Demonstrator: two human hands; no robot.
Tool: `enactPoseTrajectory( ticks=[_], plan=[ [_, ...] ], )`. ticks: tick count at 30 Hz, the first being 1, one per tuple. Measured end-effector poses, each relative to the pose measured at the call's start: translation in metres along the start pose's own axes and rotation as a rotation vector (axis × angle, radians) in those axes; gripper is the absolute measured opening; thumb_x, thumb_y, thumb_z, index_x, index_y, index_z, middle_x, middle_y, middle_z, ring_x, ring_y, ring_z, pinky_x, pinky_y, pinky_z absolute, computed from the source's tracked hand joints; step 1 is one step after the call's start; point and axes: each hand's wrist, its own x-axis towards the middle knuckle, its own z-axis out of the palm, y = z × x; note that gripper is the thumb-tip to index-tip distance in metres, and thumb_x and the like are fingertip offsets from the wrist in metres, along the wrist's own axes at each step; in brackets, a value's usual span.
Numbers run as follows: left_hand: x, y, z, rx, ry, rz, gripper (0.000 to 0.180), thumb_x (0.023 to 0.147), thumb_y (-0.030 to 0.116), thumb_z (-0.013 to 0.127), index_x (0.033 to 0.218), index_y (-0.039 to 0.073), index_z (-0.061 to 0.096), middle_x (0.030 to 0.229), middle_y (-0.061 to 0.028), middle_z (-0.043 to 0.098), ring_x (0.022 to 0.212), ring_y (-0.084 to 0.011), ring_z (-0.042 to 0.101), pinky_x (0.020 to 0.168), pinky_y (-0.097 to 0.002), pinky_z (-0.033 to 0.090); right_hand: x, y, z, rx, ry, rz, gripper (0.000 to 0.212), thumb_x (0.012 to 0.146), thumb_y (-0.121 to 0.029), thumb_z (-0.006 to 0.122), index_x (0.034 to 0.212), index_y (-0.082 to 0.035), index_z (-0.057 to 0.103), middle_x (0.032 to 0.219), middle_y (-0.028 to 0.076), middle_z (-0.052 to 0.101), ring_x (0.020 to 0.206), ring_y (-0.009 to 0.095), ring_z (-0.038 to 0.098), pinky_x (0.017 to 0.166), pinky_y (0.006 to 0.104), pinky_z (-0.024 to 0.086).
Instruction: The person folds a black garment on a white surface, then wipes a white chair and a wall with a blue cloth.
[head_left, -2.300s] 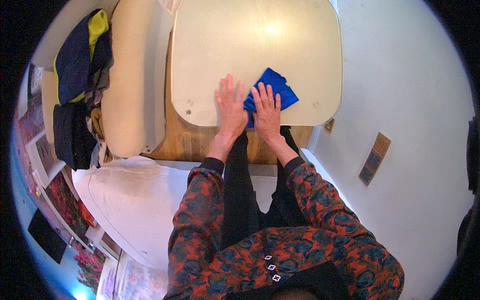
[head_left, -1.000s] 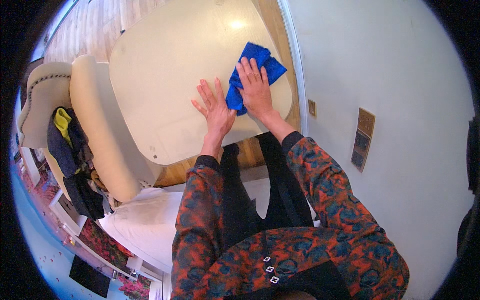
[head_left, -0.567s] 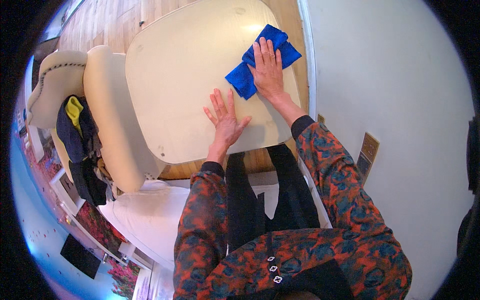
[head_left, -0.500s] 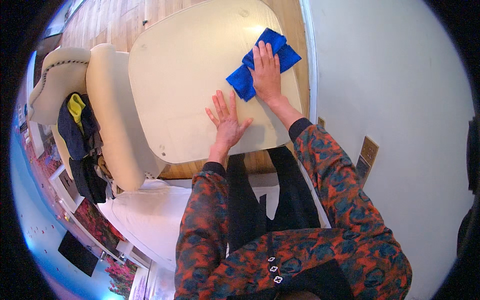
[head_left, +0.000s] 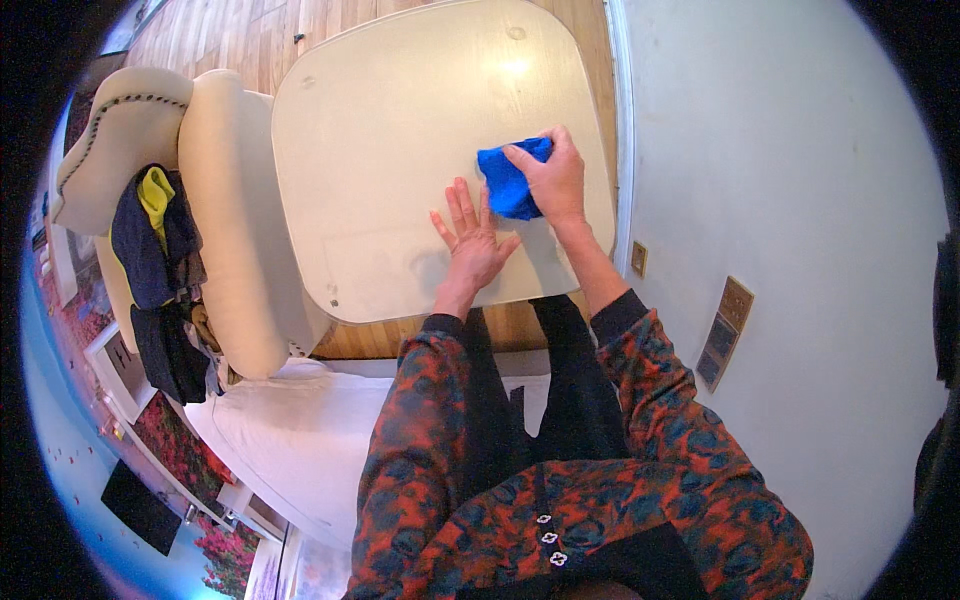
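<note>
A cream table [head_left: 400,120] with rounded corners lies in front of me, its surface shiny toward the far right. My left hand [head_left: 474,248] rests flat on its near part, fingers spread, holding nothing. Just to the right, my right hand [head_left: 556,180] grips a bunched blue cloth [head_left: 512,185] between thumb and fingers. The cloth touches or hangs just over the tabletop; I cannot tell which. Its left edge is close to my left fingertips, and its right part is hidden by my right hand.
A cream sofa [head_left: 225,220] stands against the table's left side, with dark and yellow clothes [head_left: 155,230] heaped on it. White fabric [head_left: 300,430] spreads at the lower left. A pale wall [head_left: 780,150] with a socket panel [head_left: 724,330] rises on the right, close to the table.
My right hand has drawn the cloth nearer, and its fingers have closed from lying flat to gripping it. The cloth has gone from spread out to bunched. My left hand stays flat on the table.
</note>
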Motion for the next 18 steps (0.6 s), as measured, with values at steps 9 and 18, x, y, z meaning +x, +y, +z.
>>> enactPoseTrajectory(
  ticks=[9, 18],
  plan=[
    [0.000, 0.004, -0.007, -0.073, 0.056, 0.038, 0.110, 0.082, 0.048, 0.076, 0.161, 0.006, 0.013, 0.166, -0.0276, -0.014, 0.153, -0.0440, -0.019, 0.112, -0.0716, -0.012, 0.030, 0.078, -0.011, 0.234, 0.129, 0.060, 0.072, 0.077, -0.054, 0.083, 0.116, 0.004, 0.063, 0.098, 0.018, 0.072, 0.092, 0.024, 0.068, 0.087, 0.0379, 0.052],
    [0.009, 0.025, -0.034, -0.319, 0.297, 0.071, 0.086, 0.077, 0.003, 0.069, 0.154, 0.008, 0.033, 0.159, -0.0221, 0.026, 0.151, -0.0379, 0.021, 0.119, -0.0607, 0.013, 0.010, 0.107, -0.035, 0.798, 0.111, 0.297, 0.042, 0.088, -0.012, 0.069, 0.128, 0.000, 0.058, 0.112, 0.012, 0.069, 0.099, 0.018, 0.065, 0.086, 0.0300, 0.052]
  ],
)
